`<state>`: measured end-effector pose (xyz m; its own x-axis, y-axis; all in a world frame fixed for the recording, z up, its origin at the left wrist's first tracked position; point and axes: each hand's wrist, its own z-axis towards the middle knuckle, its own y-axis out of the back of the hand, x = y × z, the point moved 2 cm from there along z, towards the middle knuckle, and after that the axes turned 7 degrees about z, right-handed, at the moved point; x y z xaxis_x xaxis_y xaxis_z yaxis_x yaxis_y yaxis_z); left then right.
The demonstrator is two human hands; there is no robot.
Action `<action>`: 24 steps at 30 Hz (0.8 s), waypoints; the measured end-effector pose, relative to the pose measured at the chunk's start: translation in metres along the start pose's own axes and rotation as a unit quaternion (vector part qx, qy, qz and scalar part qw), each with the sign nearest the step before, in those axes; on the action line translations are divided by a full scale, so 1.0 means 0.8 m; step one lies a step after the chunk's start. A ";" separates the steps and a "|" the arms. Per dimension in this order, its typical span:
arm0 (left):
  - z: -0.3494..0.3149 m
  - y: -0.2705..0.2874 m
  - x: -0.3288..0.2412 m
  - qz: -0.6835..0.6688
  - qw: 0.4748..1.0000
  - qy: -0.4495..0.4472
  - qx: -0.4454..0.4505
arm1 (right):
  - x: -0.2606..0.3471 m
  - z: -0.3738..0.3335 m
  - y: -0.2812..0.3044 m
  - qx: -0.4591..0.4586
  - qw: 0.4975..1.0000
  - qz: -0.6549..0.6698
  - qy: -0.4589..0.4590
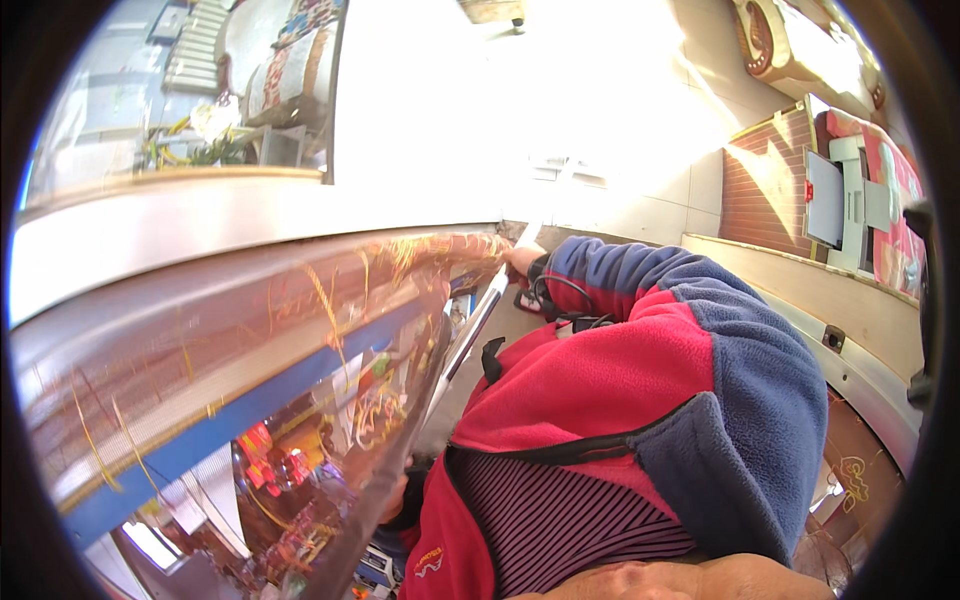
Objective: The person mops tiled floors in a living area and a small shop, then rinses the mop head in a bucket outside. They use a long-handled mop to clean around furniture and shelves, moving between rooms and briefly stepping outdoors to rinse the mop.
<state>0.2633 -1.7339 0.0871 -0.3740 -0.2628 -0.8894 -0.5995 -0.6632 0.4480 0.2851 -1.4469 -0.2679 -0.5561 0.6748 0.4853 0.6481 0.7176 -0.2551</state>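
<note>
Right hand [521, 258] looks closed on white pole [487, 304], by the far right corner of clear sheet [225, 295]. Left hand [394, 496] mostly hidden, can't tell grip. I'd steady the pole, avoid snagging.

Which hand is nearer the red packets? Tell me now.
Left. In the picture, the left hand, partly hidden, is to the right of the red packets and slightly lower; the right hand is farther off, above and to the right.

Pale tiled floor [660, 190] (brightly sunlit), wood-trimmed seat [795, 55] upon it
</note>
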 end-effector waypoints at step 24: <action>0.099 -0.153 0.057 0.057 0.944 -0.082 0.313 | -0.014 0.168 0.176 -0.109 0.701 -0.663 0.238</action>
<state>0.2635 -1.6088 -0.0012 -0.5348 -0.1617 -0.8294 -0.8307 -0.0788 0.5511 0.3124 -1.3303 -0.4211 -0.5428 -0.7322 0.4114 -0.1820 0.5807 0.7935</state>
